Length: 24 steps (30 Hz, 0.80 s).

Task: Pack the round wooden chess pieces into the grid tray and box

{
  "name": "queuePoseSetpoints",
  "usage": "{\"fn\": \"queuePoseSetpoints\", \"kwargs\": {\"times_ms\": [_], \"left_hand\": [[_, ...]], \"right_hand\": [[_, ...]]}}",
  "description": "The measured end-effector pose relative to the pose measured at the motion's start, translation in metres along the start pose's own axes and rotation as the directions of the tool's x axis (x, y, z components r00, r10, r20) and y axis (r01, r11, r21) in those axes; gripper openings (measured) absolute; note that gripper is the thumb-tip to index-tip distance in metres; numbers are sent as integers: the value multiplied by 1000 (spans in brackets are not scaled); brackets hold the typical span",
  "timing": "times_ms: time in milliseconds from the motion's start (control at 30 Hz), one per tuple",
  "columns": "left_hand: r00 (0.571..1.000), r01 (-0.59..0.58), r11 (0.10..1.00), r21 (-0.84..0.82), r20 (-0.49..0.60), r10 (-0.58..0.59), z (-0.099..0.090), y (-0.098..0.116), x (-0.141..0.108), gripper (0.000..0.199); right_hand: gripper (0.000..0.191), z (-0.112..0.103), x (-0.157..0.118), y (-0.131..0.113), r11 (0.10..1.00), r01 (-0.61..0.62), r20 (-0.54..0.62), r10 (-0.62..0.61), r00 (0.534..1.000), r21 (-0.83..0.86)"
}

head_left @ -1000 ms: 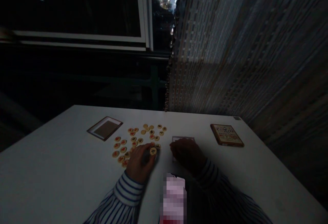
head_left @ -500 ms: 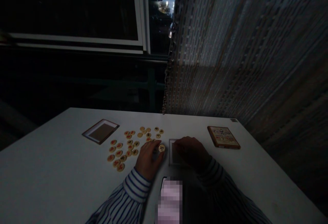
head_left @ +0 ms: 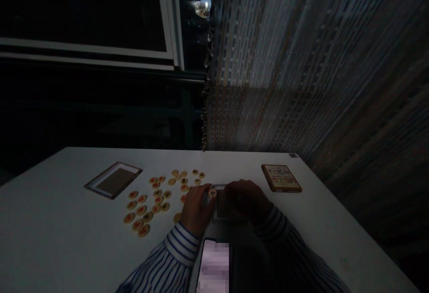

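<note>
My left hand (head_left: 197, 209) pinches a round wooden piece (head_left: 212, 193) with a dark character between thumb and fingers, at the left edge of a small clear-rimmed tray (head_left: 221, 219). My right hand (head_left: 248, 200) is bent over the right part of this tray; its fingertips are in shadow, and what they may hold is hidden. Left of my left hand, several round wooden pieces (head_left: 141, 210) with red or dark characters are spread on the white table (head_left: 77, 239). A few of the far ones show plain faces.
An open box part (head_left: 114, 180) with a brown bottom lies at the left. A flat box with a printed top (head_left: 282, 177) lies at the right. A phone (head_left: 214, 266) is at the near edge. A hanging curtain (head_left: 268, 60) is behind the table.
The view has turned slightly right. My left hand, with the piece in it, has moved right to the tray's edge. Another piece now shows near my left wrist.
</note>
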<state>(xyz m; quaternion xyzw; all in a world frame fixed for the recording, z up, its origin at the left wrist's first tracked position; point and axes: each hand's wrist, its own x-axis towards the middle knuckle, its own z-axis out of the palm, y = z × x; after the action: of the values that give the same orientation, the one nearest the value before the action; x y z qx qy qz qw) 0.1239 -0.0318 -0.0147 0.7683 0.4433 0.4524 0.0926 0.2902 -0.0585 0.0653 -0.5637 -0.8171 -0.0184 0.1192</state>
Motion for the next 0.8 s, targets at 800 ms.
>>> {"fn": "queuePoseSetpoints", "kwargs": {"times_ms": [800], "left_hand": [[993,-121,991,-49,-18,120,4,6,-15,24]], "right_hand": [[16,33,9,9,837,-31,101,-29,994,546]]}}
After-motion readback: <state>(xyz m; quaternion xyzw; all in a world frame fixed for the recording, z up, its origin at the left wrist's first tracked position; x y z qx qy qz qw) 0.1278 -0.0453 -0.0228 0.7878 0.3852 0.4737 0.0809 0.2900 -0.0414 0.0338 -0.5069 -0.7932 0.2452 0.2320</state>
